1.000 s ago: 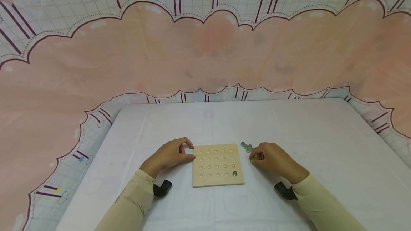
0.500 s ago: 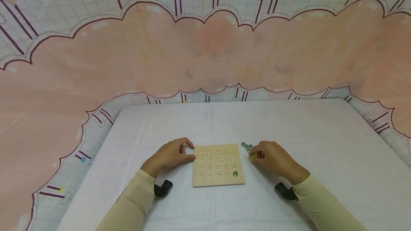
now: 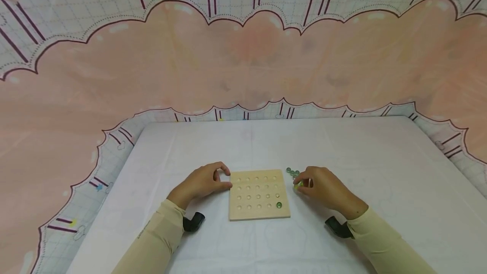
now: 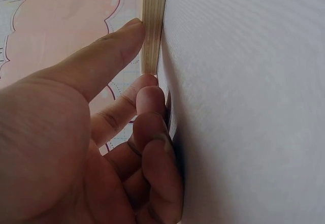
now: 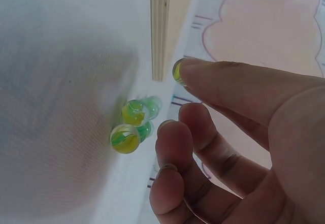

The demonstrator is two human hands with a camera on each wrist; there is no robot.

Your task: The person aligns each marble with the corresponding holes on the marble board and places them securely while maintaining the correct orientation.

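Observation:
A square wooden peg-style board [image 3: 258, 213] with rows of round hollows lies on the white table. One green marble [image 3: 279, 205] sits in its front right hollow. My left hand [image 3: 200, 183] rests at the board's left edge, thumb and index fingertips touching it apart from each other; in the left wrist view the thumb [image 4: 109, 51] lies against the side. To the right of the board, my right hand [image 3: 326, 189] pinches a yellow-green marble [image 5: 176, 71] at the thumb tip, mostly hidden by the thumb. Below the fingers, yellow-and-green marbles [image 5: 125, 138] lie on the table.
Several green marbles [image 3: 293, 173] lie clustered just beyond the right fingertips, near the board's back right corner. Black wrist pieces [image 3: 194, 222] sit at both cuffs. A cloud-patterned cloth [image 3: 243, 62] hangs behind the table [image 3: 205, 143].
The right hand has shifted very slightly up and left over the marbles, its fingertips working there. The left hand stays at the board's edge, and the board has not moved.

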